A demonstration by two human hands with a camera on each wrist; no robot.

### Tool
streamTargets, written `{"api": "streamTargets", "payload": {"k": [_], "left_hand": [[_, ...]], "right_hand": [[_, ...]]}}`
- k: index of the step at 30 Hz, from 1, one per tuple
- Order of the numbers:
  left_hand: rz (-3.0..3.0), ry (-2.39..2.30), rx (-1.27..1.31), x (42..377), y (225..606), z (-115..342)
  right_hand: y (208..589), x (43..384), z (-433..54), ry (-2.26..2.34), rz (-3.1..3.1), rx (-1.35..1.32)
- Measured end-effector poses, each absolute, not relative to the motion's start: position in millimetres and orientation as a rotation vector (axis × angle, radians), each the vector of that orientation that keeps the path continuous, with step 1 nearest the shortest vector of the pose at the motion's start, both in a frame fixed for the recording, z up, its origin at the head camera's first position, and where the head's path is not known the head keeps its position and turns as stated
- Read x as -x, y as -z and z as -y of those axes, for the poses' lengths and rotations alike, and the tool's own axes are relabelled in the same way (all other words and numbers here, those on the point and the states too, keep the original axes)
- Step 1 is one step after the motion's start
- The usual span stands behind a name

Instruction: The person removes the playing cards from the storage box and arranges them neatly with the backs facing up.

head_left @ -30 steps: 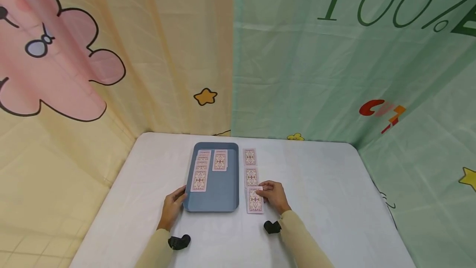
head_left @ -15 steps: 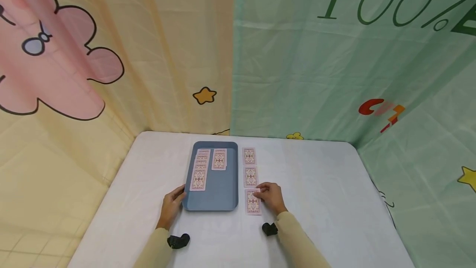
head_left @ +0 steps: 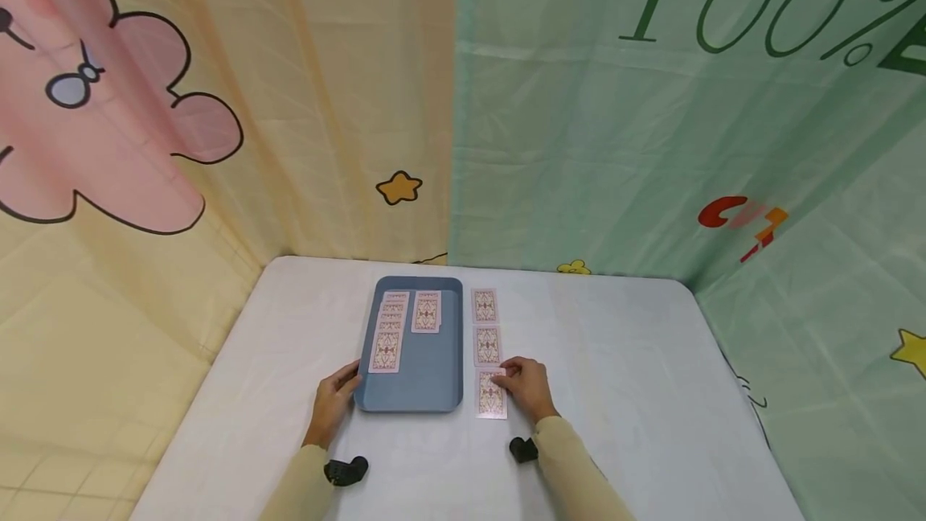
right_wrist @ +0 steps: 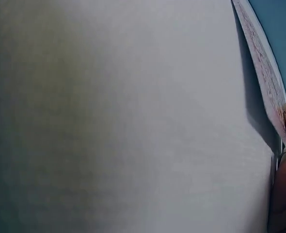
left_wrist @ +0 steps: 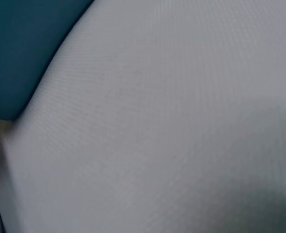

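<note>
Currently pinching the nearest card [head_left: 489, 402] between thumb and finger of the right hand [head_left: 528, 388], just beside the right edge of the blue tray [head_left: 427, 394]. Tilting the card, per the right wrist view, with its side raised and shading the white cloth [head_left: 615, 368]. Aligning it now just below the middle card [head_left: 488, 346], no longer overlapping the near edge as one second earlier, and bringing it slightly closer to the tray. Touching the tray's left rim with the left hand [head_left: 333, 403], as before; not showing clearly whether gripping or merely resting, so impossible to tell. Leaving unchanged the far card [head_left: 485, 306] and, inside the tray, an overlapping column [head_left: 387, 350] and a short stack [head_left: 427, 313].
</note>
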State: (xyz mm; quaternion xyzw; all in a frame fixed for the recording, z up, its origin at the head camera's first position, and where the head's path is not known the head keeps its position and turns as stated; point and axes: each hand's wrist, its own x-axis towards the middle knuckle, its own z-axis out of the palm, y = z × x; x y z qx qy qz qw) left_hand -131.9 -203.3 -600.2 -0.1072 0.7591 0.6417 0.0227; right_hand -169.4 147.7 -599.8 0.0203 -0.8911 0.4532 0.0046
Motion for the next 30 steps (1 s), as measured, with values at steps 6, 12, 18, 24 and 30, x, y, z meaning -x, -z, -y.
{"api": "streamTargets", "payload": {"k": [6,12,18,24,30], "left_hand": [[-2.341,-1.989,0.339,131.8,600.7,203.6],[-2.359,-1.977,0.329,131.8,600.7,203.2],[-2.391,-1.964,0.335,131.1,601.5,202.9],[-2.403,-1.966,0.331,132.6,603.8,203.7],[-2.369,-1.974,0.346,133.7,605.4,203.7]], "right_hand": [[600.5,168.7,-151.5,-1.470,2.750,-0.046],[600.6,170.1,-155.5,-1.627,2.693,0.022],[598.0,171.4,-155.1,-1.597,2.681,-0.001],[583.4,179.4,-144.9,-1.589,2.642,-0.056],[564.4,189.2,-130.5,-1.663,2.565,-0.023]]}}
